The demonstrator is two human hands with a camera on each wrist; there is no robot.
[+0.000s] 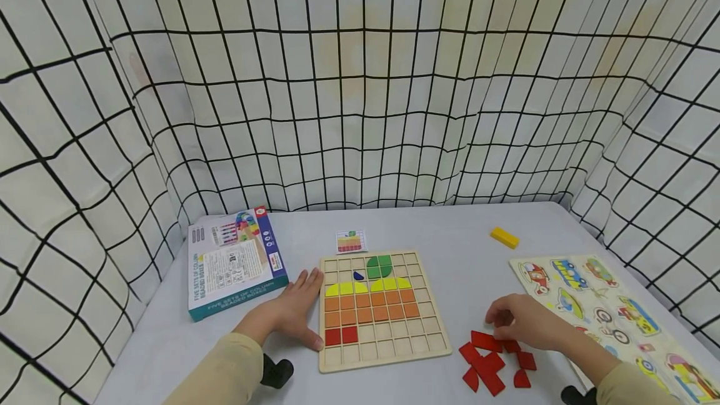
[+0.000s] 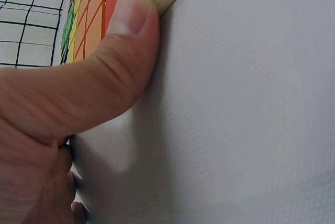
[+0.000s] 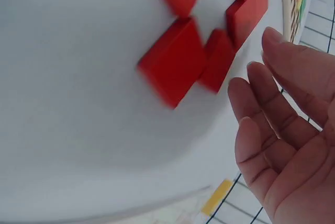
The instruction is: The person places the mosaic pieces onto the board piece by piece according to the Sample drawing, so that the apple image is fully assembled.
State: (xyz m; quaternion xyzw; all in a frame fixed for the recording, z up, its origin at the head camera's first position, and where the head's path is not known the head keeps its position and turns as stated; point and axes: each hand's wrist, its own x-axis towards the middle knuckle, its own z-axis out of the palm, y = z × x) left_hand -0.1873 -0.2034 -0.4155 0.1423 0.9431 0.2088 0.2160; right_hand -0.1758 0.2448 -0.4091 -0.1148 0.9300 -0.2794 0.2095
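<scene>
A wooden grid board (image 1: 402, 347) lies flat in the middle of the table. Green, dark blue, yellow, orange and two red pieces (image 1: 341, 335) fill some of its squares. My left hand (image 1: 292, 306) rests beside the board, fingers spread, its thumb (image 2: 131, 14) against the left edge. To the right of the board lies a loose cluster of red pieces (image 1: 488, 375), with squares, rectangles and rounded shapes among them. Just above that cluster is my right hand (image 1: 527, 324), fingers slightly bent; in the right wrist view nothing sits between the fingertips and thumb.
Behind the board lies a small picture card (image 1: 351, 242) with a coloured grid pattern. A toy box (image 1: 236, 264) lies at the left. At the back right is a yellow block (image 1: 504, 237). A picture puzzle board (image 1: 582, 286) takes up the right side. Black netting surrounds the table.
</scene>
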